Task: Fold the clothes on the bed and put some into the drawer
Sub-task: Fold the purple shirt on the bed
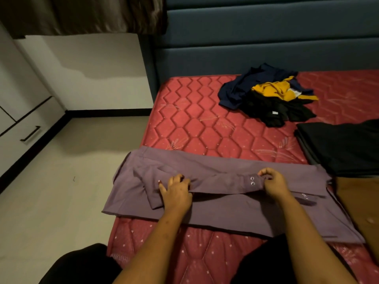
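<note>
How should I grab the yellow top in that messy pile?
Probably pinch the yellow top at its raised, bunched middle, coming straight down from above: it lies crumpled on the black clothes and navy garment, with nothing covering it there.

I'm looking into a dim room: a pale wall (98,58) with a stained patch, a black skirting board (108,112) at its foot and a beige floor (61,191). A brown curtain (86,15) hangs upper left. A padded blue headboard (266,37) backs the red quilted mattress (194,119). White drawer fronts (24,128) with a black handle (30,134) line the left.
</note>
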Demonstrator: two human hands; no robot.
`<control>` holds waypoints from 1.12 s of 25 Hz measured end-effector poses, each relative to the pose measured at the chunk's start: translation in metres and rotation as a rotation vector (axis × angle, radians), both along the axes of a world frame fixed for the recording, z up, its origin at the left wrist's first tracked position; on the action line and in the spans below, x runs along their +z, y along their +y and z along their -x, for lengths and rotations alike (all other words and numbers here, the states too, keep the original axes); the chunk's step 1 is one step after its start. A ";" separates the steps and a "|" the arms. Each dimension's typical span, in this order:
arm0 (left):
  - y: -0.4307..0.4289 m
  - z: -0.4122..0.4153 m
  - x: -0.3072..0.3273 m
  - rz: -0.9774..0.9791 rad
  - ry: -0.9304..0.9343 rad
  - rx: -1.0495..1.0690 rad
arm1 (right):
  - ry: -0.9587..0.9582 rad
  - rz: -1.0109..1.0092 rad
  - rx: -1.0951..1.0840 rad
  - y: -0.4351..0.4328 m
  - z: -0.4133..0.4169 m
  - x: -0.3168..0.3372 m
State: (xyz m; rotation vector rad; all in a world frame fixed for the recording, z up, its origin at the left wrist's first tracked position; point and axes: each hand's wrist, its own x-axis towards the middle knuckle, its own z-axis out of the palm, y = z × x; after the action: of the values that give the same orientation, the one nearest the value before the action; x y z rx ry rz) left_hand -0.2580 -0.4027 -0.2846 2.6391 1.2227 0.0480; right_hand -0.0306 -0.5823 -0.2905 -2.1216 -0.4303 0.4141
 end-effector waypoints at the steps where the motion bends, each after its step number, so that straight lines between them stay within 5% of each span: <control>1: -0.003 0.001 -0.001 -0.036 -0.045 -0.020 | 0.007 0.019 0.024 0.003 0.000 -0.007; 5: -0.016 0.014 -0.007 -0.304 -0.408 -0.239 | 0.021 -0.140 0.027 0.011 0.008 0.007; 7: -0.032 0.028 -0.012 -0.297 -0.418 -0.327 | 0.076 -0.400 -0.069 0.012 0.009 0.028; 9: -0.043 0.041 -0.025 -0.283 -0.338 -0.370 | 0.091 -0.431 -0.191 0.005 0.000 0.031; 13: -0.039 0.053 -0.039 -0.282 -0.206 -0.242 | 0.103 -0.067 -0.355 -0.007 -0.009 0.006; 17: -0.019 0.041 -0.015 -0.229 -0.326 -0.175 | -0.088 0.094 0.116 0.002 -0.001 -0.005; 19: -0.005 0.034 0.004 -0.086 -0.331 -0.259 | -0.169 0.232 0.220 0.001 -0.007 -0.012; 22: 0.007 0.027 0.027 0.335 -0.080 -0.337 | -0.139 0.431 0.113 -0.002 -0.013 -0.014; 25: 0.013 0.027 0.032 0.397 0.290 -0.290 | -0.289 0.083 -0.076 0.004 -0.011 -0.001; 28: 0.012 0.042 0.022 0.012 0.311 -0.222 | -0.298 -0.290 -0.325 0.001 -0.012 0.021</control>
State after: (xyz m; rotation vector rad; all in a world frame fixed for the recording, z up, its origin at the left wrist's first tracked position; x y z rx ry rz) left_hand -0.3003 -0.3902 -0.2623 2.8292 0.9965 -0.4202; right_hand -0.0183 -0.5815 -0.2699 -1.9247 -0.2849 -0.1463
